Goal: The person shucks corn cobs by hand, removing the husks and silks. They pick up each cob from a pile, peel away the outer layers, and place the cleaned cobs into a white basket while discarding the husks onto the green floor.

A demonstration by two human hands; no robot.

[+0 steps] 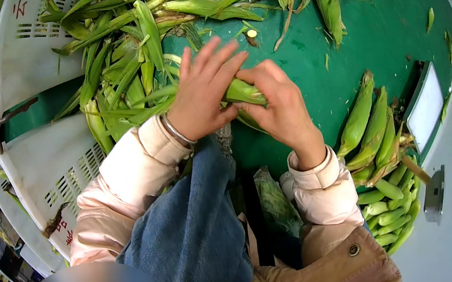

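Note:
An ear of corn in green husk (244,91) is held over the green tabletop (314,135). At its near end my right hand (280,105) pinches it between thumb and fingers. My left hand (206,90), slightly blurred and wearing a silver bangle (177,131), lies across the ear with fingers stretched and spread. Part of the ear is hidden beneath that palm. Loose green husk leaves (125,75) are heaped to the left of both hands.
More husks (216,3) cover the far side. White slotted plastic crates (49,157) bearing red writing stand left. Several husked-in ears (361,118) lie right, beside a white-faced panel (424,107), a wooden handle (416,169) and a pile of smaller green ears (393,216).

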